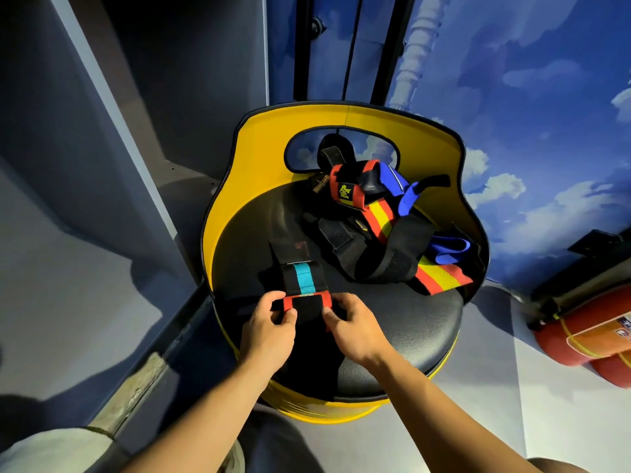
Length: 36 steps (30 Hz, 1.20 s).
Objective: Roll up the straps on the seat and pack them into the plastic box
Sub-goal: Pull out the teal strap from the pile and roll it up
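The near end of the black strap (305, 310) is covered by both thumbs. At 4 o'clock, the red cylinders (590, 339) are cut off by the frame edge; their label print cannot be read. The pile's lower straps (372, 247) are overlapped.

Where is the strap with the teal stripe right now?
In the head view, the teal-striped strap lies near the seat's front-left, its near end pinched by left hand and right hand, with the strap pile behind it.

Both forearms reach forward — left hand (269, 327) and right hand (355, 327) side by side, each grip pinched.
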### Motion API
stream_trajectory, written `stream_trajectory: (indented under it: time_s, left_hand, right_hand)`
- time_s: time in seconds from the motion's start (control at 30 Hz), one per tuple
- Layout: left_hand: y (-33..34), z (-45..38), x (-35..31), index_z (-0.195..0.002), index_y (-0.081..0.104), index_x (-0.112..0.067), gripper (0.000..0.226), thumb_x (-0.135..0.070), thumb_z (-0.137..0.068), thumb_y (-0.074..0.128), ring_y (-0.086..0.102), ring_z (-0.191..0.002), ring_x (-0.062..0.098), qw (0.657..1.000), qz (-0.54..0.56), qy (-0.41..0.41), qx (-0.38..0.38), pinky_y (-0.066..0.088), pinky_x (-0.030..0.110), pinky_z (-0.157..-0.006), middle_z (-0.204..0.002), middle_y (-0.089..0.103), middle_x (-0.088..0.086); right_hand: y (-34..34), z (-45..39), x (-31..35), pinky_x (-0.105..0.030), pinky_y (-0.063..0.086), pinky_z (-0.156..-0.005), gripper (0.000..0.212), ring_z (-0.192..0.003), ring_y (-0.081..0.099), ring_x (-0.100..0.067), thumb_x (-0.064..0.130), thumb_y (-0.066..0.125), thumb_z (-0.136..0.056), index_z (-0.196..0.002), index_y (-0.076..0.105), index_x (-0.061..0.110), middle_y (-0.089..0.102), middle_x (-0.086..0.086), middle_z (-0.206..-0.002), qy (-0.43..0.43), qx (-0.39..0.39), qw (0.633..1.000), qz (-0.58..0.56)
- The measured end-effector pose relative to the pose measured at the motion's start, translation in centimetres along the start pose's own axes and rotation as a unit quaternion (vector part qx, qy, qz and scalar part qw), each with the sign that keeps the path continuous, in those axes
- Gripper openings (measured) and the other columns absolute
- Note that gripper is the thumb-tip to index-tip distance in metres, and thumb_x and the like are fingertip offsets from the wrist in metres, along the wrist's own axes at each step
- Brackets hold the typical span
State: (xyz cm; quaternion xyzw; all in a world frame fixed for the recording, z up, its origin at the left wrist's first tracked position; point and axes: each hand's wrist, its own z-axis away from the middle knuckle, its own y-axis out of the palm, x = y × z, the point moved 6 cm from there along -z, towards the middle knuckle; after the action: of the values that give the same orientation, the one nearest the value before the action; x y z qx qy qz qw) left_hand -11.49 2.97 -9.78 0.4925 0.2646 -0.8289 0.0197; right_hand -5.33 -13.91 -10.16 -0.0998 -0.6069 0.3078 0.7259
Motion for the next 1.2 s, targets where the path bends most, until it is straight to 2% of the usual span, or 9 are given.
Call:
stream_trajectory:
  time_s: [0.1,0.23,0.4,0.5,0.6,0.8,0.93,1.07,1.2]
  left_hand:
    - [-0.3,-0.5,-0.7,-0.13,0.058,-0.038,0.033,-0.043,-0.098,0.058,0.054,-0.109,0.018,1.0,-0.031,0.005,-0.002,0.048,0.031,-0.082,-0.132,0.057,-0.001]
    - [-0.3,-1.1,-1.0,-0.136,0.06,-0.03,0.046,-0.054,-0.098,0.052,0.052,-0.128,0.023,0.999,-0.036,0.005,-0.017,0.046,0.037,-0.103,-0.14,0.057,0.0]
    - [1.1,-0.9,-1.2,-0.144,0.052,-0.024,0.04,-0.027,-0.105,0.046,0.052,-0.115,0.016,0.998,0.057,-0.034,0.014,0.04,0.029,-0.096,-0.143,0.053,0.004]
    - [1.7,-0.4,-0.8,-0.149,0.045,-0.025,0.046,-0.014,-0.105,0.044,0.052,-0.119,0.016,0.996,0.085,-0.026,0.019,0.039,0.027,-0.097,-0.147,0.05,0.003]
    - [1.7,0.1,-0.7,-0.154,0.038,-0.028,0.048,-0.017,-0.107,0.041,0.048,-0.134,0.024,1.0,0.021,0.0,0.012,0.037,0.028,-0.104,-0.151,0.048,0.002]
    - [1.3,1.1,-0.1,-0.151,0.043,-0.029,0.045,-0.023,-0.106,0.045,0.047,-0.136,0.025,0.999,-0.013,0.04,0.014,0.039,0.035,-0.108,-0.15,0.049,0.001]
    - [1.1,0.9,0.9,-0.145,0.052,-0.026,0.044,-0.04,-0.103,0.046,0.051,-0.131,0.026,0.998,-0.061,0.03,-0.003,0.044,0.045,-0.11,-0.144,0.055,0.004]
    - [0.6,0.0,0.5,-0.136,0.061,-0.022,0.051,-0.054,-0.101,0.042,0.054,-0.125,0.028,0.995,-0.099,0.007,-0.019,0.047,0.045,-0.104,-0.134,0.061,0.008]
    - [0.1,-1.2,-0.6,-0.117,0.071,-0.016,0.064,-0.064,-0.098,0.034,0.06,-0.111,0.029,0.993,-0.116,-0.015,-0.03,0.049,0.041,-0.098,-0.118,0.068,0.011]
  right_hand:
    - [0.1,-0.4,0.2,-0.036,0.05,-0.097,0.031,-0.11,0.063,-0.015,0.039,0.056,-0.099,-0.127,0.057,0.025,0.068,0.004,-0.117,-0.009,-0.028,0.999,0.03]
    - [0.0,-1.1,0.8,-0.034,0.051,-0.089,0.03,-0.104,0.064,-0.016,0.047,0.054,-0.099,-0.122,0.059,0.03,0.071,0.005,-0.111,-0.025,-0.078,0.996,0.045]
    - [0.3,-1.8,0.8,-0.022,0.044,-0.087,0.031,-0.108,0.063,-0.013,0.046,0.057,-0.098,-0.117,0.069,0.025,0.072,0.002,-0.112,-0.004,-0.108,0.994,-0.002]
    - [0.7,-1.2,1.0,-0.019,0.042,-0.087,0.032,-0.109,0.062,-0.012,0.039,0.048,-0.104,-0.127,0.064,0.024,0.071,0.004,-0.116,0.019,-0.085,0.996,-0.034]
    - [1.3,-0.5,0.6,-0.028,0.05,-0.092,0.029,-0.102,0.064,-0.011,0.025,0.044,-0.105,-0.131,0.056,0.031,0.068,0.005,-0.112,0.053,-0.022,0.993,-0.098]
    - [0.7,0.7,-0.5,-0.037,0.049,-0.105,0.051,-0.113,0.063,-0.011,0.005,0.048,-0.094,-0.136,0.053,0.033,0.068,0.006,-0.12,0.061,0.056,0.989,-0.122]
    - [0.7,0.9,-0.7,-0.04,0.048,-0.105,0.037,-0.116,0.062,-0.01,0.03,0.051,-0.094,-0.128,0.059,0.038,0.068,0.009,-0.121,0.037,0.056,0.996,-0.064]
    - [0.7,-0.3,-0.5,-0.038,0.045,-0.105,0.043,-0.12,0.057,-0.019,0.049,0.042,-0.102,-0.137,0.057,0.028,0.064,-0.004,-0.124,0.014,0.02,0.998,0.054]
    - [0.9,-1.9,-0.4,-0.038,0.048,-0.099,0.059,-0.114,0.06,-0.02,0.067,0.04,-0.095,-0.127,0.065,0.025,0.066,-0.007,-0.116,0.042,-0.016,0.998,0.046]
